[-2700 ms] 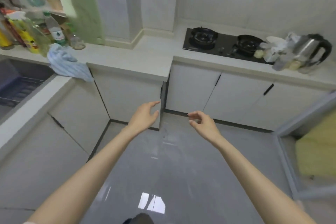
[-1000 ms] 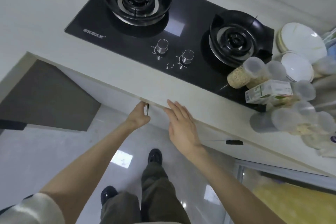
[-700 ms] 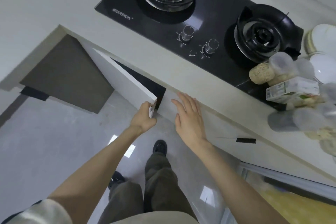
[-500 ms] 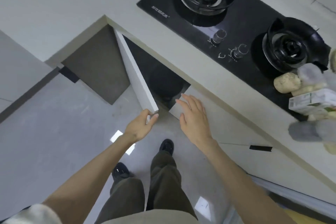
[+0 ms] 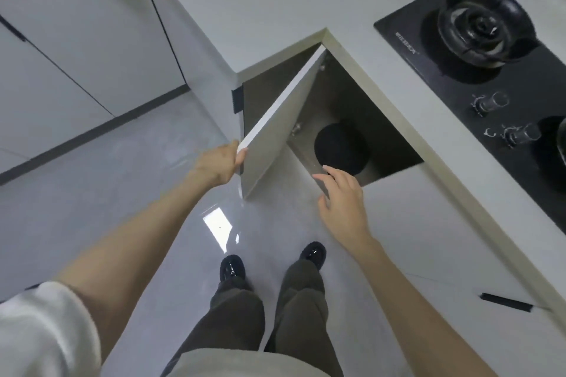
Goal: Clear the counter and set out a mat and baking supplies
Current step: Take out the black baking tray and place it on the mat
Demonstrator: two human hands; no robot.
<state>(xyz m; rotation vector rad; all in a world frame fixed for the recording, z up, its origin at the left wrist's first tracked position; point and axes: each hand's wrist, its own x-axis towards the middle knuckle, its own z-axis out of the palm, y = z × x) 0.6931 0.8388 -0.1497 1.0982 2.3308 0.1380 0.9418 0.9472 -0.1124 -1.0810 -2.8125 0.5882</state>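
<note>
I look straight down at a white cabinet door under the pale counter; the door stands swung wide. My left hand grips its free upper corner, fingers curled round the edge. My right hand hovers with relaxed, spread fingers in front of the cabinet opening, holding nothing. Inside the cabinet lies a round black object; I cannot tell what it is. No mat or baking supplies show.
A black two-burner gas hob with two knobs sits in the counter at right. A closed white door with a black handle adjoins the opening. More white cabinet fronts stand at left. My shoes are on the glossy grey floor.
My left hand has pulled the cabinet door from shut to wide open, uncovering the dark inside. My right hand has come off the neighbouring door front. The view has swung left.
</note>
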